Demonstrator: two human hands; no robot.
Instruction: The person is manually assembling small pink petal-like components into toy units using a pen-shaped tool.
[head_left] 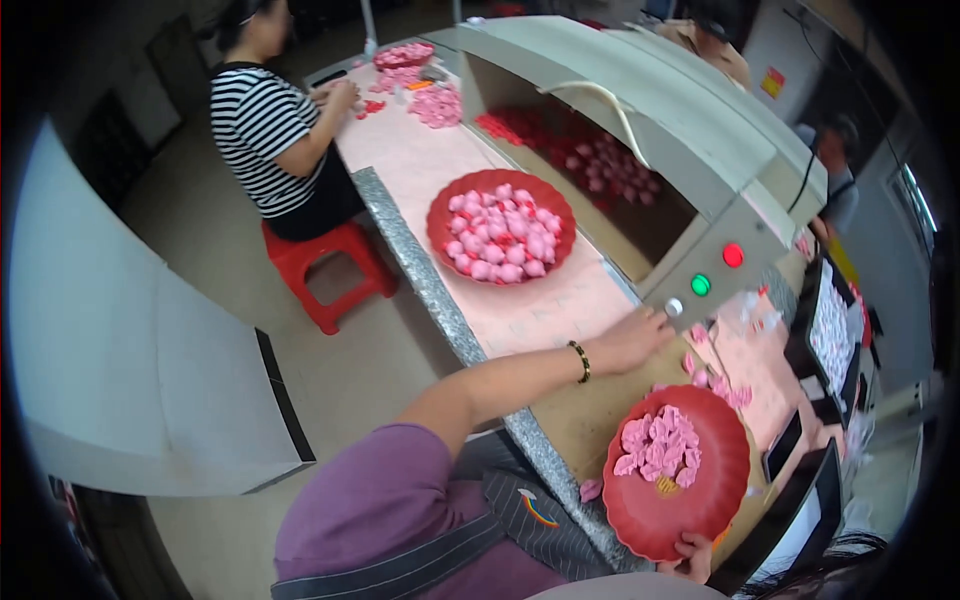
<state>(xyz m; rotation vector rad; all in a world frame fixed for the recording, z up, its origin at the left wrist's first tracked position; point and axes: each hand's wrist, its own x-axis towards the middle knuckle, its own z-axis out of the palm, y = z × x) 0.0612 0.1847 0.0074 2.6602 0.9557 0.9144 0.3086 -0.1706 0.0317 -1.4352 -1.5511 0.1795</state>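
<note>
My left hand (pixel 636 341) stretches to the front panel of a grey machine (pixel 715 265). Its fingertips are at or beside a silver button (pixel 673 307); whether they touch it I cannot tell. Nothing shows in that hand, and its fingers look extended. At the lower right, my right hand (pixel 690 560) grips the near rim of a red scalloped plate (pixel 715 450). On that plate lies a small heap of crumpled-looking pink pieces (pixel 660 445). Farther off, a second red scalloped bowl (pixel 440 225) holds many round pink pieces with red parts (pixel 503 235).
A red button (pixel 733 255) and a green button (pixel 701 286) sit on the panel. Inside the machine's opening lie pink and red pieces (pixel 610 165). Across the table, a person in a striped top (pixel 262 120) sits on a red stool (pixel 335 270). A phone (pixel 783 445) lies at right.
</note>
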